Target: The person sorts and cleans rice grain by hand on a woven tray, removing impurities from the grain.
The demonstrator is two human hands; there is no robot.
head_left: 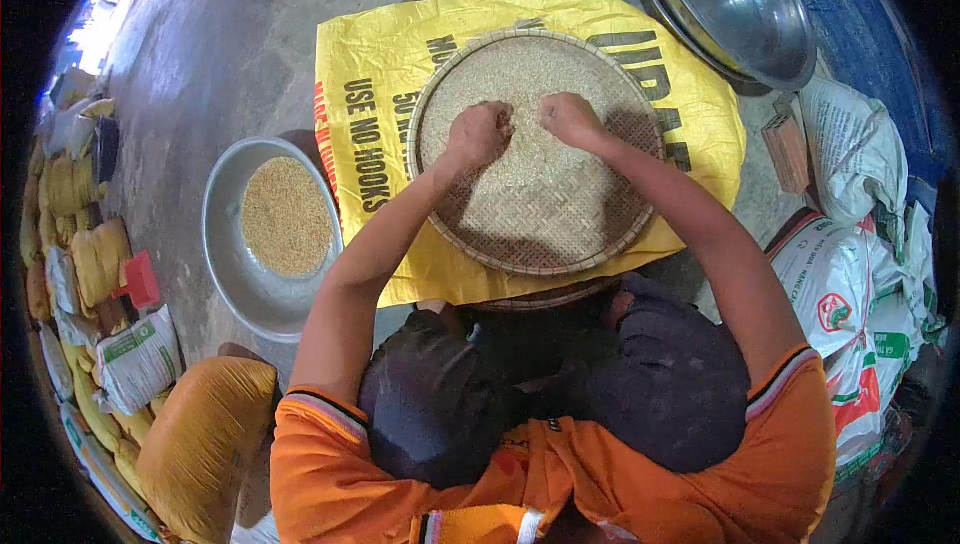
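A round woven tray (560,244) lies on a yellow printed sack (380,64) in front of me, with pale grain (530,84) spread over its far half. My left hand (480,134) rests on the grain near the tray's middle, fingers curled into a loose fist. Beside it, my right hand (570,119) is also curled, knuckles up, on the grain. Whether either fist holds grain is hidden.
A metal basin (225,244) with golden grain (287,216) stands on the concrete floor to my left. An empty steel bowl (740,4) sits at the far right. Filled sacks (850,284) crowd the right side, yellow bags (95,264) and a red scoop (140,279) the left.
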